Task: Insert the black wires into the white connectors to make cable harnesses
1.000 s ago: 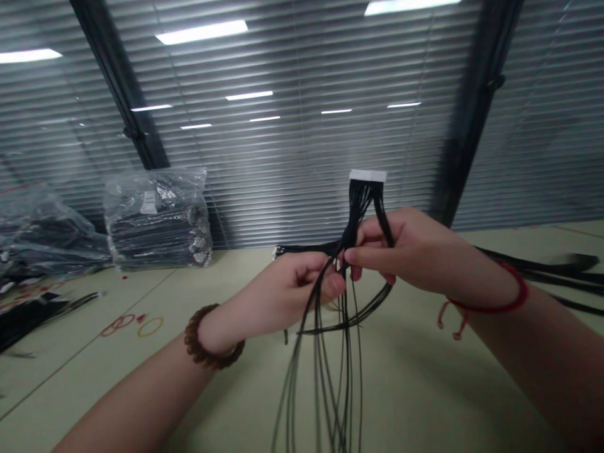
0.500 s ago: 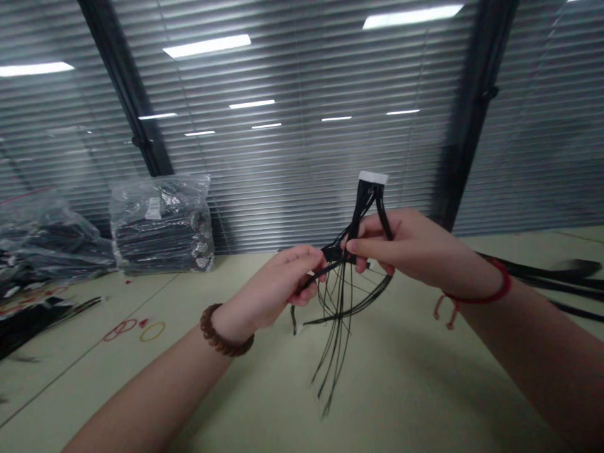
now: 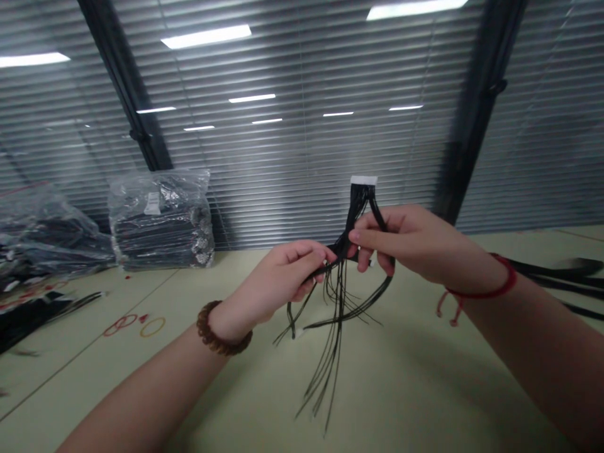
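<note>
This looks like a wire-harness assembly workshop in an office-style building. A long pale green workbench [image 3: 387, 384] runs across the room, and clear plastic bags [image 3: 160, 220] packed with coiled black cables stand on it at the back. More bagged black cable [image 3: 42, 242] slumps beside them, and loose black wire bundles [image 3: 557, 272] lie further along. Thin rubber bands [image 3: 152, 326] are scattered on the bench top. A black wire harness with a white connector [image 3: 356, 214] is being worked by hand. Grey slatted blinds [image 3: 302, 176] between dark vertical frames [image 3: 125, 88] reflect long fluorescent ceiling lights [image 3: 206, 36].
</note>
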A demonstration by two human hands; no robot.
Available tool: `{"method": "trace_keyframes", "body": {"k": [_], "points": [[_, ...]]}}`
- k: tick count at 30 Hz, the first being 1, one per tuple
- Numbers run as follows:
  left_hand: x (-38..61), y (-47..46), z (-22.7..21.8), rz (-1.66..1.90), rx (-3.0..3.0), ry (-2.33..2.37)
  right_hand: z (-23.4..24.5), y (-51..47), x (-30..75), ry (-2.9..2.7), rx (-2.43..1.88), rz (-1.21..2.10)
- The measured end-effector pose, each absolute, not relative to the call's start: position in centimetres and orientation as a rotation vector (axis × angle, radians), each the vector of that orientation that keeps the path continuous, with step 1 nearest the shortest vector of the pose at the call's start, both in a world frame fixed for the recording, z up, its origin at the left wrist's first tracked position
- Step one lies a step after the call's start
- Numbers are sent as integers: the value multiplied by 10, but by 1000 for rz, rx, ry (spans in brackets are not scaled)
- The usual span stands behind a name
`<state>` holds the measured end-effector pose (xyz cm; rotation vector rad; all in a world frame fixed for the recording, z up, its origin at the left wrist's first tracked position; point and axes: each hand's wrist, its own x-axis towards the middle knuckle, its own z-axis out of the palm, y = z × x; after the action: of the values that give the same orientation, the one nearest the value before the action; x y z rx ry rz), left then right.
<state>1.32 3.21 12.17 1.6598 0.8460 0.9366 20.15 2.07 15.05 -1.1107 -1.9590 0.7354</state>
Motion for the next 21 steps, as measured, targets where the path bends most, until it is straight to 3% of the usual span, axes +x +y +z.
{"method": "trace_keyframes", "body": {"k": [13, 21], "points": [[19, 33, 118, 769, 1849, 816, 145, 22, 199, -2028, -1133, 669], [21, 33, 124, 1085, 2001, 825, 145, 23, 198, -2122, -1127, 642]]}}
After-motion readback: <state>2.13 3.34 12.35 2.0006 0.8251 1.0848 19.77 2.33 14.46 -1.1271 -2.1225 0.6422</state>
